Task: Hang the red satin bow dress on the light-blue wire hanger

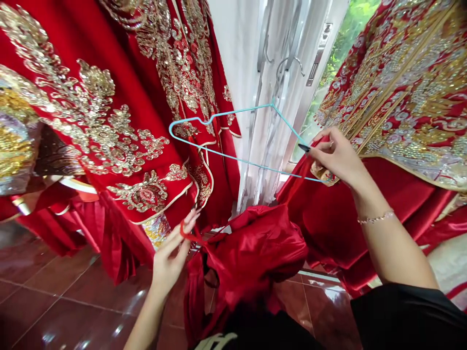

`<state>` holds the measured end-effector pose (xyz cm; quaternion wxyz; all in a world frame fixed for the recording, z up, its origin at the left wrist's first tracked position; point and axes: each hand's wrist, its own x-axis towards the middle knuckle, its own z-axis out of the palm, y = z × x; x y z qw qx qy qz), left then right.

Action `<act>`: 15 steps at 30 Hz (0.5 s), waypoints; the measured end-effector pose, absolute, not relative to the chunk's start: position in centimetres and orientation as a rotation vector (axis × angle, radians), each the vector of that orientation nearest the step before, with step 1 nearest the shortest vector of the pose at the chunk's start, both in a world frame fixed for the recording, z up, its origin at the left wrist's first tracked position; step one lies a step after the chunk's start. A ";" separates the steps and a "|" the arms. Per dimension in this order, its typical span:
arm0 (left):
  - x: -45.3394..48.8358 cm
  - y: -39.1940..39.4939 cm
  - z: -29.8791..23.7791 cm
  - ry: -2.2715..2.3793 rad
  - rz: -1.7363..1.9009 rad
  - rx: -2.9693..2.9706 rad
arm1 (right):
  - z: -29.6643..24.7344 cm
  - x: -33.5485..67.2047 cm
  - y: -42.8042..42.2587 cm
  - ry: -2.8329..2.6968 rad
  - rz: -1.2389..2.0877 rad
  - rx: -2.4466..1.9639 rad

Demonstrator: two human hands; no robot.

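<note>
A light blue wire hanger [233, 159] hangs by the white door's handle, its wide frame tilted. Below it droops a glossy red satin garment [251, 243] with thin straps. At the hanger's right end, my right hand [337, 155] is closed in a pinch on a red strap that runs down to the garment; the fingers partly cover the hanger there. Lower and to the left, my left hand [173, 250] has its fingers closed on a second red strap [189, 236], looped at the fingertips. That strap is apart from the hanger's left end.
Red gowns with gold beadwork hang close on the left [120, 141] and on the right [408, 92]. Behind the hanger stands a white door [233, 43] with long handles [297, 34]. Dark red floor tiles [91, 291] lie below.
</note>
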<state>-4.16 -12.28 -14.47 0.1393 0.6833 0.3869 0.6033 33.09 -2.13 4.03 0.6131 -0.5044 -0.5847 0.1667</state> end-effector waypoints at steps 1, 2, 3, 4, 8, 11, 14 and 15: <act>-4.4 -11.4 -13.8 1.111 1.744 1.985 | 3.9 33.1 -1.7 -1.426 0.354 -1.209; -4.6 -10.4 -13.1 1.107 1.737 2.002 | 3.8 33.2 -1.3 -1.471 0.317 -1.241; -4.9 -9.3 -12.3 1.099 1.736 2.016 | 3.8 33.4 -1.0 -1.480 0.283 -1.256; -5.2 -8.3 -11.4 1.105 1.711 2.039 | 3.9 33.7 -0.7 -1.470 0.228 -1.263; -6.4 -4.7 -7.7 1.144 1.652 2.148 | 4.0 36.0 0.9 -1.544 -0.096 -1.291; -7.3 -3.6 -5.1 1.184 1.568 2.241 | 3.7 37.9 2.2 -1.685 -0.249 -1.202; -7.8 -3.4 -2.5 1.199 1.500 2.353 | 3.3 38.9 3.1 -1.741 -0.338 -1.097; -7.9 -3.4 -1.6 1.184 1.474 2.414 | 3.2 39.0 3.3 -1.742 -0.362 -1.080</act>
